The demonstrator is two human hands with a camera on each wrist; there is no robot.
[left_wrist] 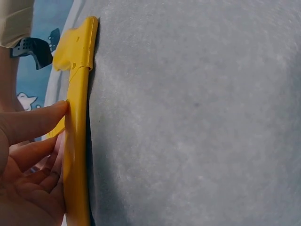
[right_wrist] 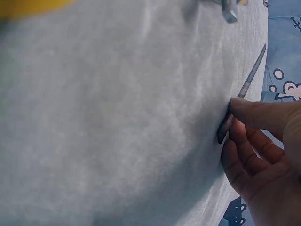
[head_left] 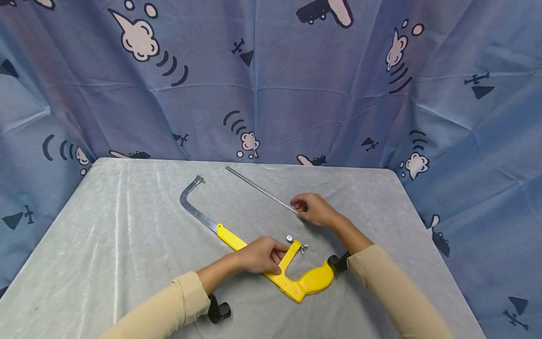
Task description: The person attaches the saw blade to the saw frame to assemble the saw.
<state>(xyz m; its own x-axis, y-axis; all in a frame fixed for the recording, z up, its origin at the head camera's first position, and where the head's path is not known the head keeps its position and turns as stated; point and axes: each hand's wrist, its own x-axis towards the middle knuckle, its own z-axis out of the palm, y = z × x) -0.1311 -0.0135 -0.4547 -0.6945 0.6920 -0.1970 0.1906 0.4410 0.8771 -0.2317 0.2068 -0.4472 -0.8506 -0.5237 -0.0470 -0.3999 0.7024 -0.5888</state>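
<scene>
A hacksaw frame (head_left: 230,238) with a yellow handle and a bent grey metal front arm lies diagonally on the table; no blade spans it. My left hand (head_left: 261,255) grips its yellow bar near the upright post, the thumb on one side and the fingers on the other in the left wrist view. Beyond the frame is a thin grey hacksaw blade (head_left: 260,189), slanting toward the back left. My right hand (head_left: 315,209) pinches the blade's near end between thumb and fingers. A wing nut (head_left: 304,247) and a blade-holding bolt (head_left: 290,238) sit atop the post.
A pale grey cloth covers the table (head_left: 106,245). Blue patterned curtain (head_left: 271,94) hangs behind and at both sides. Each wrist carries a black camera mount, the left one (head_left: 219,310) close to the tabletop.
</scene>
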